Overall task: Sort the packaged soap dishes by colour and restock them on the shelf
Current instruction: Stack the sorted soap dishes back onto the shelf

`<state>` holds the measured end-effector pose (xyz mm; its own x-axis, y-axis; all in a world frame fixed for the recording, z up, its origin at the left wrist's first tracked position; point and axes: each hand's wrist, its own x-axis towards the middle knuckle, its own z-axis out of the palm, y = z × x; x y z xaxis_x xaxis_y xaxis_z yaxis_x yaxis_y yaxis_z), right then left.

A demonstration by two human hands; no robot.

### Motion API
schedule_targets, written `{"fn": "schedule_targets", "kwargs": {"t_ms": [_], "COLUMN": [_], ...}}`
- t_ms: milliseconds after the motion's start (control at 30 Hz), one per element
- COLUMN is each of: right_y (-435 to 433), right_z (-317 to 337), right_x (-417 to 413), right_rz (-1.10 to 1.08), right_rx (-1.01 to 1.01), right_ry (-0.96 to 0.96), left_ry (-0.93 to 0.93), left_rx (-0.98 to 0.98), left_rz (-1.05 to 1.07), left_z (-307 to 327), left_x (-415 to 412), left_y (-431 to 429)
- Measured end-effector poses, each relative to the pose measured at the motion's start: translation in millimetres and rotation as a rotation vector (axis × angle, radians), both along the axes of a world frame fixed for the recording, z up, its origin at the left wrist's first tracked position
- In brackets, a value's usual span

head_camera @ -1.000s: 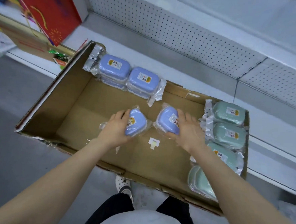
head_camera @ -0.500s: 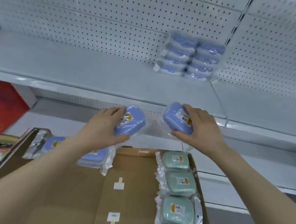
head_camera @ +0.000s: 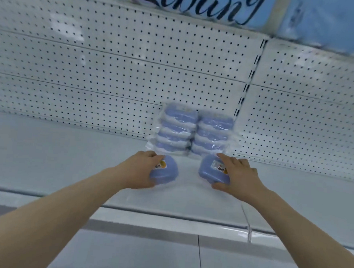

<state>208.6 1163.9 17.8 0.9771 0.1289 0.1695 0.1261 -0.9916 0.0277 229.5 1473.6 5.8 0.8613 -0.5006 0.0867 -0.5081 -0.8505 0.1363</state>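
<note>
Shelf [head_camera: 67,158] white, left hand [head_camera: 140,170] curled round blue soap dish [head_camera: 167,173], right hand [head_camera: 241,176] clamped on second blue soap dish [head_camera: 209,171], both dishes just at 6 o'clock of blue stacks [head_camera: 192,132], stacks against pegboard [head_camera: 113,78] at 12 o'clock.

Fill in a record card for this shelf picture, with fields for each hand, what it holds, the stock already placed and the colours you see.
left hand: grips a packaged blue soap dish
right hand: grips a second packaged blue soap dish
position of both: over the shelf, just in front of the stock
stock placed: two side-by-side stacks of blue soap dishes against the pegboard
colours in view: blue only
set down yet: cannot tell
</note>
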Motion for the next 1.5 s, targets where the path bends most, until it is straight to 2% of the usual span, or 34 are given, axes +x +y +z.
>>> {"fn": "schedule_targets", "kwargs": {"t_ms": [167,233,367,500,700,867,1133,1367,1500], "right_y": [-19.1,-23.1,-28.4,-30.3,-30.3,-27.6,-11.1,37.6,87.0], "right_z": [-15.0,-23.3,-42.2,-58.8,-76.4,-70.3,-46.3,-28.6,-43.8], "right_x": [52.6,69.9,96.9,107.8,110.8,102.6,74.7,-5.7,-73.2], "right_rz": [0.093,0.146,0.273,0.359,0.356,0.313,0.281,0.325,0.377], "right_rx": [0.019,0.051,0.125,0.18,0.057,-0.057,-0.179,-0.161,-0.052], "right_ry": [0.065,0.096,0.102,0.008,-0.106,-0.18,-0.192,-0.241,-0.239], "left_ry": [0.042,0.031,-0.114,-0.175,-0.258,-0.359,-0.48,-0.542,-0.516], "left_rx": [0.009,0.076,0.162,0.105,0.024,0.05,-0.036,-0.1,-0.141], "left_rz": [-0.046,-0.038,-0.014,0.009,-0.004,-0.025,-0.106,-0.123,-0.088], "left_z": [-19.3,-25.5,-40.8,-59.3,-68.8,-68.3,-46.4,-33.1,-48.7], "left_x": [50.9,68.0,86.6,92.9,105.9,105.7,69.2,-10.4,-78.9], "left_y": [-24.8,-31.1,-43.7,-51.7,-54.0,-53.4,-45.5,11.3,73.4]}}
